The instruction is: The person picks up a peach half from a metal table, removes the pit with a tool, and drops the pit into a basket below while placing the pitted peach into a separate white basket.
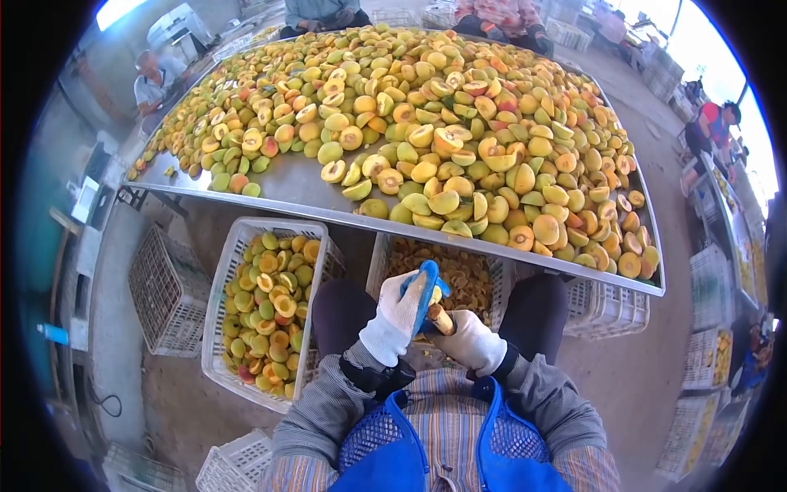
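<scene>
- Evidently, the worker's left hand (402, 318) curls gloved fingers round a small yellow fruit piece (435, 294), at twelve o'clock from the waist.
- Right hand (474, 343), at one o'clock, grips a wooden-handled tool (442, 320); from where I stand, its tip is indistinct.
- Metal table (303, 187), twelve o'clock: heaped fruit halves (422, 135).
- White crate (216, 324), ten o'clock: more halves.
</scene>
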A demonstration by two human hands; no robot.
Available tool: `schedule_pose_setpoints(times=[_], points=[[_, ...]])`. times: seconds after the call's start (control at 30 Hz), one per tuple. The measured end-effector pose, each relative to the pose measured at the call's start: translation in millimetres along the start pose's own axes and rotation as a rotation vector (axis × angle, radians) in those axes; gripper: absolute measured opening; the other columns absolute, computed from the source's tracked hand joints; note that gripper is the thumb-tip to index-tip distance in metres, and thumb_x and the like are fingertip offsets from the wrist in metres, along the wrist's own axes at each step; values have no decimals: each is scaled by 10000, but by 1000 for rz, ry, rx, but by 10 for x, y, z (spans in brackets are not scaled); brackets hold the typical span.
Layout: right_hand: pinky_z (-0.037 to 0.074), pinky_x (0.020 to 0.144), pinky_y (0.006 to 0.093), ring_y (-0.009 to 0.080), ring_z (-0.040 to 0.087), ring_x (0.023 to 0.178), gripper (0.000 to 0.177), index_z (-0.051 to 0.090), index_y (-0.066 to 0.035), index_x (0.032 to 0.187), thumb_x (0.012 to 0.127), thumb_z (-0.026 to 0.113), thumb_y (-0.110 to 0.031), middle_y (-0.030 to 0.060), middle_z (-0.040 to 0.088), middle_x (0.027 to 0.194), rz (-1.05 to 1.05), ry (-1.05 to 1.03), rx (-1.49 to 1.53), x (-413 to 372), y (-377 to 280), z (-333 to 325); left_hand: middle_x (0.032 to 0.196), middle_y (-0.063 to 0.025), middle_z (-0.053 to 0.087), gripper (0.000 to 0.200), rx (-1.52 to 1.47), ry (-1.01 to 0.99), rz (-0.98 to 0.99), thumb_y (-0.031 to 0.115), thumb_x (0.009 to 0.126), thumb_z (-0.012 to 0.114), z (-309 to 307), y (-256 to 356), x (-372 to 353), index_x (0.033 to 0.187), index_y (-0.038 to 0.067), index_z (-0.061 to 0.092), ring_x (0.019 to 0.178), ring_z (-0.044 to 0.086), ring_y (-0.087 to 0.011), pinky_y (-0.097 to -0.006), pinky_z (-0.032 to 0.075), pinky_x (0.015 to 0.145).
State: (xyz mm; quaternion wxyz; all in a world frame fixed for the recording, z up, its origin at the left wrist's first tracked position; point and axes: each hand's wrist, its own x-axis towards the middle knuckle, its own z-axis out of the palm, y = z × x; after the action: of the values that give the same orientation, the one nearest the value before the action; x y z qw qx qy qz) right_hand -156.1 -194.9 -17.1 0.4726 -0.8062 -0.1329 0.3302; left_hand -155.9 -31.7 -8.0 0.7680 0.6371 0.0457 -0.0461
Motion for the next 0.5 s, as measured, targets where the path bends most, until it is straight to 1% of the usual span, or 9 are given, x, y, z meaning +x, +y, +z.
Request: schedule_pose_setpoints(times=[0.07, 0.1, 0.17, 0.2, 0.27, 0.3, 0.33, 0.4, 0.5], points=[[498, 580, 281, 121, 618, 603, 222, 685, -23, 994, 846, 658, -185, 63, 670, 707, -4, 8, 3, -73, -157, -34, 736, -57, 642, 546, 126, -93, -26, 480, 973, 482, -45, 38, 1, 855, -16, 678, 663, 598, -103, -248, 488, 606], [492, 575, 277, 133, 617, 594, 225, 696, -39, 974, 815, 686, -198, 43, 675, 721, 184, -58, 72, -123, -324, -99, 736, -57, 642, 546, 127, -90, -29, 480, 973, 482, -77, 46, 18, 855, -16, 678, 663, 598, -103, -248, 488, 606], [488, 583, 269, 123, 611, 606, 236, 698, -43, 971, 802, 701, -208, 35, 671, 723, 136, -101, 139, -116, -172, 64, 767, -88, 659, 525, -93, -270, 25, 444, 976, 496, -123, 57, 68, 845, -33, 673, 679, 619, -136, -276, 503, 620], [484, 590, 262, 113, 606, 618, 248, 700, -48, 969, 788, 717, -217, 26, 667, 725, 87, -141, 202, -112, -137, 110, 767, -88, 659, 525, -95, -270, 27, 444, 976, 496, -123, 46, 72, 845, -33, 673, 679, 619, -136, -276, 503, 620], [481, 624, 250, 97, 597, 660, 274, 702, -50, 967, 768, 743, -234, 27, 666, 740, 134, -152, 229, -109, -123, 96, 804, -121, 671, 487, -276, -260, 79, 402, 976, 515, -85, 25, 82, 890, -52, 666, 707, 644, -179, -299, 521, 645], [485, 620, 262, 96, 599, 656, 262, 700, -39, 953, 771, 752, -220, 29, 671, 751, 195, -121, 218, -88, -124, 88, 822, -148, 670, 462, -286, -101, 31, 388, 969, 533, -13, 61, 63, 924, -56, 651, 716, 658, -230, -324, 538, 665], [490, 616, 274, 96, 602, 653, 250, 697, -28, 940, 775, 761, -205, 32, 676, 762, 252, -87, 206, -59, -137, 71, 822, -148, 670, 462, -286, -100, 39, 388, 969, 533, 22, 63, 65, 924, -56, 651, 716, 658, -230, -324, 538, 665], [496, 641, 287, 107, 611, 680, 269, 690, -12, 949, 778, 756, -210, 35, 675, 776, 150, -26, 258, -68, -166, 82, 834, -142, 680, 390, -552, 73, -101, 347, 932, 613, 71, 79, 34, 936, -41, 645, 706, 664, -221, -329, 551, 647], [497, 663, 274, 99, 615, 718, 252, 682, -17, 988, 794, 736, -168, 37, 676, 802, 81, 18, 115, 25, -44, 135, 783, -147, 676, 417, -609, 17, -99, 369, 932, 609, 10, 54, 37, 833, -34, 653, 658, 657, -233, -321, 541, 615]])
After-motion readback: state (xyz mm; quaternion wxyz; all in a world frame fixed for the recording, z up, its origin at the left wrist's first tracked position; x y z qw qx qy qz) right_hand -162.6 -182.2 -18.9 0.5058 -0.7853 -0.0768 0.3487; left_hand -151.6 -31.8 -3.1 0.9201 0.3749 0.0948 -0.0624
